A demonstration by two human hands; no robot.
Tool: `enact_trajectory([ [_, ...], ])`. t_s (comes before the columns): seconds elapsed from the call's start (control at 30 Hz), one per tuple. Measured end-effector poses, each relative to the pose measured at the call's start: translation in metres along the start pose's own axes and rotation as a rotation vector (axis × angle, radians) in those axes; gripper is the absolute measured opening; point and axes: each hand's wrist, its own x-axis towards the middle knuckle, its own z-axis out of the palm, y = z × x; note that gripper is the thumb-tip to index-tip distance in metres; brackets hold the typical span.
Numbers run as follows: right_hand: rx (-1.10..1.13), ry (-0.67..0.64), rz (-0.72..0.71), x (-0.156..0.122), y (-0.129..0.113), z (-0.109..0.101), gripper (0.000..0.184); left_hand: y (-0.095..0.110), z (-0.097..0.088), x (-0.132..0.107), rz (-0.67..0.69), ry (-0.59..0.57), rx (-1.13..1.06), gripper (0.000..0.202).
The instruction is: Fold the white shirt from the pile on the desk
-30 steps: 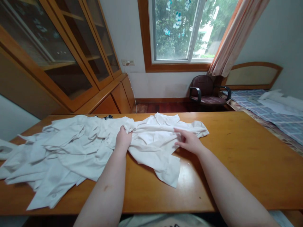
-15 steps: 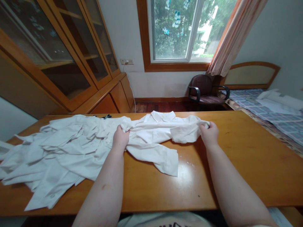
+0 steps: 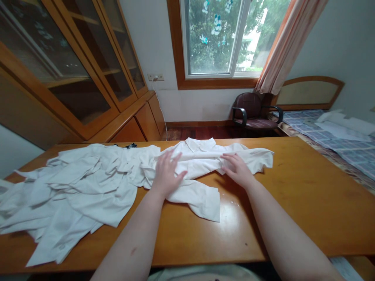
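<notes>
Head view: one white shirt [image 3: 205,199] lies across the middle of the bench [image 3: 307,195], collar toward the top of the frame.
Left hand: the left hand [image 3: 167,171] rests palm down on the shirt, fingers spread open, gripping nothing.
Right hand: the right hand [image 3: 238,168] lies flat on the shirt, fingers straight and open.
Change: half a second ago both hands pinched the shirt's ends; now released, it lies stretched further right under flat palms.
Pile: a heap of white clothes [image 3: 82,187] at left touches the shirt.
</notes>
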Motion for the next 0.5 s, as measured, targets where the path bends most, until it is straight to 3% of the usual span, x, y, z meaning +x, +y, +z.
enact_trajectory([
  [0.1, -0.093, -0.261, 0.044, -0.001, -0.003, 0.015, 0.056, 0.025, 0.009, -0.005, 0.342, -0.529, -0.274, 0.067],
  [0.17, -0.13, -0.314, 0.087, 0.0, 0.002, 0.023, 0.044, 0.036, 0.019, -0.007, 0.417, -0.719, -0.339, 0.074],
  [0.3, -0.083, -0.272, 0.126, 0.003, 0.013, 0.03, 0.02, 0.042, 0.027, -0.008, 0.366, -0.763, -0.311, 0.049],
  [0.5, 0.012, -0.195, 0.141, 0.004, 0.019, 0.03, 0.017, 0.025, 0.001, -0.008, -0.084, -0.754, -0.345, 0.025],
])
